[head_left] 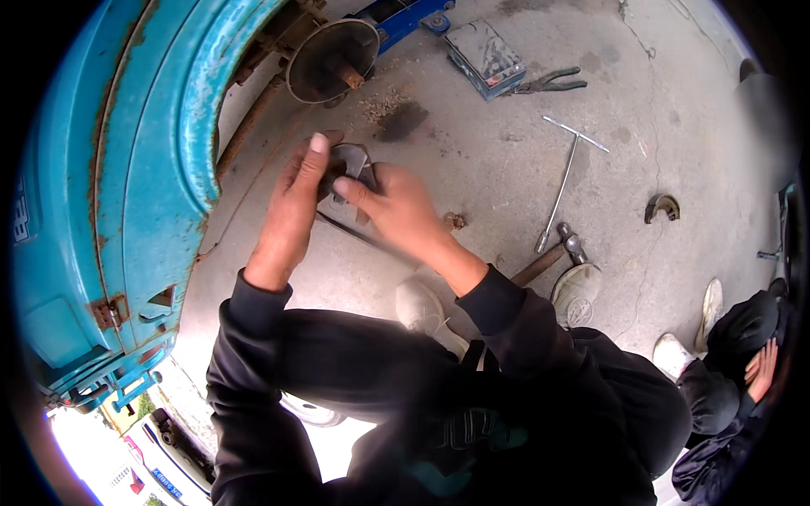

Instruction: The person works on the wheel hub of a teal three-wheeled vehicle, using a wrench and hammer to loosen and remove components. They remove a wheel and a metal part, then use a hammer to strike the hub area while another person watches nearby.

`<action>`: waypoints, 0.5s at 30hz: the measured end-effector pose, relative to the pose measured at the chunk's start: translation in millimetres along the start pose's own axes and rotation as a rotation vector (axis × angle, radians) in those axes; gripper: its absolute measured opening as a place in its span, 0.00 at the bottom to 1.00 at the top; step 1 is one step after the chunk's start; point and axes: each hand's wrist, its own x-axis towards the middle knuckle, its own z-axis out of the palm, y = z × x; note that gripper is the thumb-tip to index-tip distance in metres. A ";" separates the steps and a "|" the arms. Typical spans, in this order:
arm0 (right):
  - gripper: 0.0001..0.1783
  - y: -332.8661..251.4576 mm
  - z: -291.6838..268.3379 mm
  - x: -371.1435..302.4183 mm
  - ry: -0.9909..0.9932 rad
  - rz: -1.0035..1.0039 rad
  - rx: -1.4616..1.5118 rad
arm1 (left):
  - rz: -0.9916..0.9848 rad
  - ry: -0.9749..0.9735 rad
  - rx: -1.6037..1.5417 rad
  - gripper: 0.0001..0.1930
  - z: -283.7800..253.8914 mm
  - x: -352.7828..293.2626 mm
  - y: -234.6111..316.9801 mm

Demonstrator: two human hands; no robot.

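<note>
Now the bare left hand [293, 185] curls around a dark grey, curved metal piece [351, 157] while the bare right hand [398, 202] grips it, up above the pale concrete floor [498, 164]. It looks stiff, fairly heavy, perhaps greasy; its side edges seem surest to hold.

Metal part [351, 155] partly hidden by left grip [297, 190] and right grip [398, 202]. Teal vehicle [139, 185], blue metal bar [403, 20], co-worker [710, 396] cut off at edges. Gray shape [768, 118] far right: too blurred to ID.
</note>
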 end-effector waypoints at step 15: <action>0.21 6.4 -94.4 52.1 0.363 -0.015 0.026 | 0.885 0.608 0.934 0.11 -24.4 -58.4 54.9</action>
